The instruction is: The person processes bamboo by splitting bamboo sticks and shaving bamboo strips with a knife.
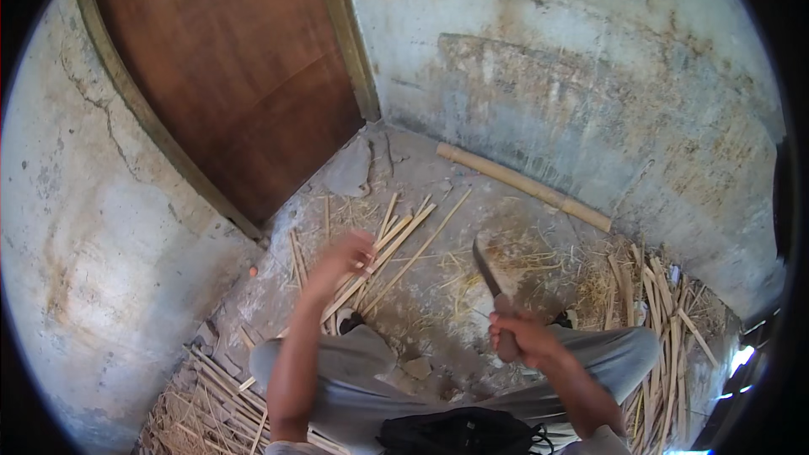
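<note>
My right hand (524, 339) is closed round the brown handle of a large knife (486, 271), whose dark blade points up and slightly left over the floor. Over a loose bunch of split bamboo strips (408, 238) hovers my left hand (344, 254), smeared by motion. Whether its fingers touch or grip a strip cannot be made out. One thin bamboo strip (425, 246) lies slanted just right of that bunch.
A whole bamboo pole (522, 185) lies along the far wall. Piles of split strips flank me, one at the right (670, 337) and one at the lower left (223, 396). A flat grey slab (349, 168) lies near the brown door (227, 67). Shavings litter the floor.
</note>
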`<state>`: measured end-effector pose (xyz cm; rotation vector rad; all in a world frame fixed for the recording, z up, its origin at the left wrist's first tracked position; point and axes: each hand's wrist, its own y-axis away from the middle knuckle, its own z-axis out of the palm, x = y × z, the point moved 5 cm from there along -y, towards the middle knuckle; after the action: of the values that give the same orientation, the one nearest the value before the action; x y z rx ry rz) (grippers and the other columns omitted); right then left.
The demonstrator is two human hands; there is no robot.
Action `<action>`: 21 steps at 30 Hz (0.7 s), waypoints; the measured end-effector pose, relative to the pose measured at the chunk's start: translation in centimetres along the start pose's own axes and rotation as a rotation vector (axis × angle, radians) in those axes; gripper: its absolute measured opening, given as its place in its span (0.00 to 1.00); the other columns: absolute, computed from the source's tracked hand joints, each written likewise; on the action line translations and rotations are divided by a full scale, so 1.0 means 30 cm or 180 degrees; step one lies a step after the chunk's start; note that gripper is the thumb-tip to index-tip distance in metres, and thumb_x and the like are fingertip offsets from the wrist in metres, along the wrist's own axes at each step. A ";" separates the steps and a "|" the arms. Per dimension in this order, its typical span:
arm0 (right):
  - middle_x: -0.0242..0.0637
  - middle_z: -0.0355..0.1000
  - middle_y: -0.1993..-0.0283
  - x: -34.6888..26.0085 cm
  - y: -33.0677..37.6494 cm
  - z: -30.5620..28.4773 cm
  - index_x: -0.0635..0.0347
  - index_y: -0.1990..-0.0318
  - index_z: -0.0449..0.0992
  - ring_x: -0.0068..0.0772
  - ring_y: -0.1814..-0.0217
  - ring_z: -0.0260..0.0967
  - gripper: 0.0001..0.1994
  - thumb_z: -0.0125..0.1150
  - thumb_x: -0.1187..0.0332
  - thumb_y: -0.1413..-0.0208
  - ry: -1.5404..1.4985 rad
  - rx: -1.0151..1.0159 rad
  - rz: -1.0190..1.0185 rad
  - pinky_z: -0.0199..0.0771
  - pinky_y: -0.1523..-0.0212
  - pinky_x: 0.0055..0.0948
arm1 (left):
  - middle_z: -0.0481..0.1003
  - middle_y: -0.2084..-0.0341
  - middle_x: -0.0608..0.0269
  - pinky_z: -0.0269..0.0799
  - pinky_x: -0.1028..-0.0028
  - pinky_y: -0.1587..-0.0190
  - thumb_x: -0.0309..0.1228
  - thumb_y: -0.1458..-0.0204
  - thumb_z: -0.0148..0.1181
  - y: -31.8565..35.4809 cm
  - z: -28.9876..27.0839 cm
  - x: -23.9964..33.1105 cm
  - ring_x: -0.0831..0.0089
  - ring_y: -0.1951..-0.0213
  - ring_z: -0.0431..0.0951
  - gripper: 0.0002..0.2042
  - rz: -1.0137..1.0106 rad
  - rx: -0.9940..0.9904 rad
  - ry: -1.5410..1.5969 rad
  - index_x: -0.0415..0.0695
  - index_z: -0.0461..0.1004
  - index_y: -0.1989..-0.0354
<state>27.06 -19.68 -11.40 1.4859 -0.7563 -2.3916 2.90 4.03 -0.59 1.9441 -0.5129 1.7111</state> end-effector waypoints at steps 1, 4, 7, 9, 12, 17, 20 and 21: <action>0.35 0.72 0.70 0.013 0.018 0.038 0.63 0.61 0.72 0.29 0.70 0.72 0.10 0.61 0.65 0.41 -0.0144 0.0030 0.0169 0.76 0.67 0.29 | 0.76 0.61 0.61 0.74 0.69 0.56 0.44 0.39 0.47 -0.009 0.151 -0.114 0.71 0.59 0.76 0.19 -0.0634 -0.0683 0.0018 0.41 0.71 0.52; 0.34 0.71 0.72 0.084 0.014 0.035 0.64 0.60 0.71 0.27 0.71 0.71 0.12 0.62 0.63 0.42 0.0692 -0.0136 0.0410 0.73 0.69 0.26 | 0.77 0.66 0.60 0.73 0.70 0.59 0.48 0.40 0.50 0.116 0.545 -0.385 0.71 0.61 0.77 0.21 -0.1620 -0.1984 0.0106 0.40 0.71 0.54; 0.34 0.72 0.71 0.120 0.052 0.061 0.66 0.57 0.70 0.25 0.71 0.71 0.17 0.64 0.60 0.44 0.1392 -0.0299 0.0063 0.73 0.69 0.26 | 0.77 0.71 0.59 0.74 0.71 0.64 0.42 0.42 0.54 0.151 0.699 -0.436 0.71 0.65 0.78 0.16 -0.2090 -0.1954 -0.0763 0.39 0.73 0.60; 0.39 0.75 0.65 0.044 0.122 0.116 0.66 0.50 0.70 0.33 0.67 0.75 0.25 0.66 0.56 0.46 0.1894 -0.0571 -0.0402 0.75 0.63 0.32 | 0.77 0.75 0.57 0.75 0.69 0.64 0.39 0.42 0.55 0.173 0.728 -0.473 0.69 0.67 0.79 0.14 -0.2584 -0.1752 0.0527 0.38 0.74 0.64; 0.45 0.76 0.57 -0.117 0.255 0.102 0.63 0.44 0.68 0.42 0.57 0.76 0.29 0.68 0.55 0.48 0.3908 -0.0914 -0.1145 0.75 0.57 0.39 | 0.78 0.70 0.56 0.77 0.65 0.61 0.37 0.42 0.53 0.177 0.688 -0.537 0.64 0.67 0.80 0.13 -0.2745 -0.1557 0.1193 0.38 0.73 0.64; 0.42 0.72 0.52 -0.333 0.692 -0.637 0.65 0.41 0.66 0.35 0.47 0.70 0.23 0.51 0.58 0.37 0.0660 0.3212 -0.3753 0.72 0.48 0.37 | 0.74 0.75 0.61 0.78 0.64 0.62 0.37 0.45 0.55 0.191 0.435 -0.556 0.62 0.67 0.80 0.14 -0.3315 -0.1741 0.1736 0.37 0.70 0.62; 0.45 0.76 0.56 0.186 1.019 -1.715 0.66 0.40 0.67 0.39 0.54 0.75 0.24 0.47 0.56 0.35 0.0759 0.5484 -0.3461 0.74 0.51 0.41 | 0.72 0.78 0.64 0.77 0.66 0.65 0.36 0.46 0.56 0.153 0.403 -0.474 0.65 0.71 0.78 0.13 -0.3361 -0.1834 0.1402 0.38 0.70 0.62; 0.45 0.76 0.56 0.293 0.940 -1.755 0.66 0.40 0.67 0.40 0.54 0.75 0.24 0.47 0.56 0.36 0.1555 0.5884 -0.1614 0.74 0.52 0.42 | 0.70 0.80 0.65 0.77 0.67 0.67 0.36 0.47 0.56 0.185 0.353 -0.457 0.67 0.73 0.77 0.12 -0.3395 -0.1468 0.1182 0.39 0.70 0.62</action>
<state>67.36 -63.43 -21.71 2.7055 -2.9650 -0.7629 6.25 -7.28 -14.45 1.1467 0.2452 1.0537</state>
